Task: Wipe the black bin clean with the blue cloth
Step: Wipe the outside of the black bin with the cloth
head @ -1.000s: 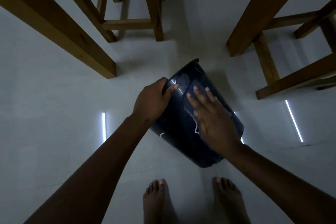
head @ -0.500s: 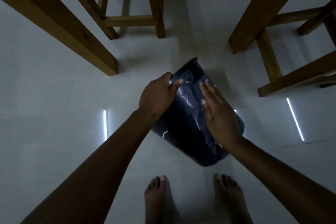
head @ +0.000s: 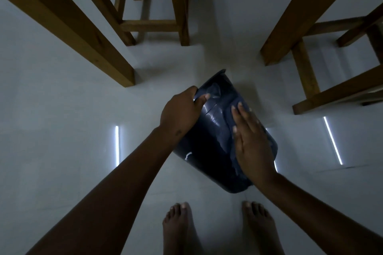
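The black bin lies tilted on the pale floor in front of my bare feet, its rim pointing away from me. My left hand grips the rim at its left edge. My right hand lies flat on the upper side of the bin, fingers stretched toward the rim. It presses the dark blue cloth against the plastic. Only folds of the cloth show around my fingers and beside my wrist. The light is dim, so cloth and bin are hard to tell apart.
A thick wooden table leg slants down at the left, and a wooden stool stands behind it. More wooden legs and rails stand at the right. My bare feet are just below the bin. Bright light strips reflect on the floor.
My right hand has slid with the cloth from the middle of the bin's side toward its right edge. My left hand has kept its hold on the rim.
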A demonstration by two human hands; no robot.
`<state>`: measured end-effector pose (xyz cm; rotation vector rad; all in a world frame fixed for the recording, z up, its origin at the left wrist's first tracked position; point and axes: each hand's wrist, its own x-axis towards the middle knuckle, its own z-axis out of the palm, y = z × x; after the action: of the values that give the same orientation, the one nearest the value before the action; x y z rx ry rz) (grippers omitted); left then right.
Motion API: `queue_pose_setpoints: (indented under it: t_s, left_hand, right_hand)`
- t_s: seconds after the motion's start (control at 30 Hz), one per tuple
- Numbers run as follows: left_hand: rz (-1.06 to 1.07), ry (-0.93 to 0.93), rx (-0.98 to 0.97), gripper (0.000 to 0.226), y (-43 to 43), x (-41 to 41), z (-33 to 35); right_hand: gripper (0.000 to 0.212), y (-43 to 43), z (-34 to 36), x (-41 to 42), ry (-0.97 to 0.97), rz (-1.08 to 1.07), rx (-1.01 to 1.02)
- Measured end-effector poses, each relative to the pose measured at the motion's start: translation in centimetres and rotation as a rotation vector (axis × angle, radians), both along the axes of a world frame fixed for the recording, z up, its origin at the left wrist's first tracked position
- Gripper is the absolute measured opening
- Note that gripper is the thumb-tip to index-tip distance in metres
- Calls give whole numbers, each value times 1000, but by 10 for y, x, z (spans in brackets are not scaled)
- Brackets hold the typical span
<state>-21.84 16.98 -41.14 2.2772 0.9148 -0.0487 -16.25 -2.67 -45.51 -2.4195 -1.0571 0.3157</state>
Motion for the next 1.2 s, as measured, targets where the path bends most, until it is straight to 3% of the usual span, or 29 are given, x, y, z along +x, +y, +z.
queue_pose_setpoints:
  t_s: [0.1,0.2,0.33,0.4,0.6,0.77,0.9,1.0,1.13,1.2]
  left_hand:
    - [15,6,-16,40,0,-4,-1]
    - [6,14,-10,37,1,0,0]
    - [-4,18,-13,32,-2,4,2]
    - [5,16,-8,32,-2,1,1]
    - [-3,57,-31,33,2,4,1]
    - [-85,-22,-87,28,2,0,9]
    - [7,-41,-229,28,5,-43,3]
    - [30,-71,-78,36,-6,-41,-3]
    - [28,-121,82,41,-8,-18,-4]
    - [-7,-117,109,41,-5,-14,-6]
  right_hand:
    - [58,-19,-6,-32,-191,215,-135]
    - [58,-9,-6,-25,-252,351,-124]
    - [50,10,0,3,-7,63,-6]
    - [49,0,0,-5,-31,-22,-21]
    - [63,-5,-7,-35,-296,367,-144]
    - [51,10,4,0,59,96,21]
    - [48,12,0,25,132,65,99]
    - [47,7,-1,44,217,32,135]
    - [54,-6,1,-5,-120,234,-13]
    - [57,-5,-3,-14,-190,378,-20]
